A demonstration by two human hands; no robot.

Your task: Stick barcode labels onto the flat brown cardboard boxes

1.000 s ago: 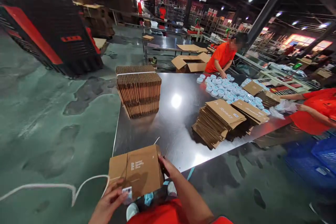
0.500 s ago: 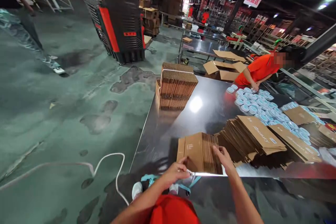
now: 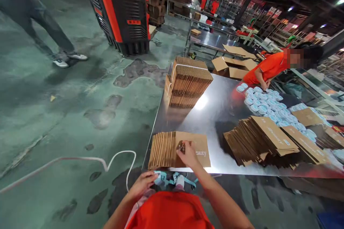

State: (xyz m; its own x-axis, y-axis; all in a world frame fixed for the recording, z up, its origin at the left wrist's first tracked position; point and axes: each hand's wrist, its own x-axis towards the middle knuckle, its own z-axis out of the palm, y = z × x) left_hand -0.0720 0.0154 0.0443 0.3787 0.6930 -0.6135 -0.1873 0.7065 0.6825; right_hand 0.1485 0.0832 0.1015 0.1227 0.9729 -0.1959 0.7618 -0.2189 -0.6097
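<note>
A fanned stack of flattened cardboard boxes (image 3: pixel 163 148) lies near the table's front edge, with its layered edges toward the left. The box face at its right end (image 3: pixel 201 139) carries white lettering that ends in "eauty". Over this face is my right hand (image 3: pixel 189 154), thumb and fingers curled together against or just above the cardboard; anything between them is hidden. My left hand (image 3: pixel 146 183) is just off the table's front edge, below the stack's left end. Its fingers are curled in beside a light-blue item, and I cannot make out whether they grip it.
Strapped cardboard bundles (image 3: pixel 189 82) stand at the table's far left corner. More fanned boxes (image 3: pixel 249 143) lie right, before a pile of round pale-blue packets (image 3: pixel 264 102). Across the table a co-worker (image 3: pixel 271 66) handles packets. A white cable (image 3: pixel 80 158) crosses the floor.
The box stack has turned over and shifted left, its layered edges now left and printed face right. My right hand has moved left onto that face; my left hand has drawn back off the table.
</note>
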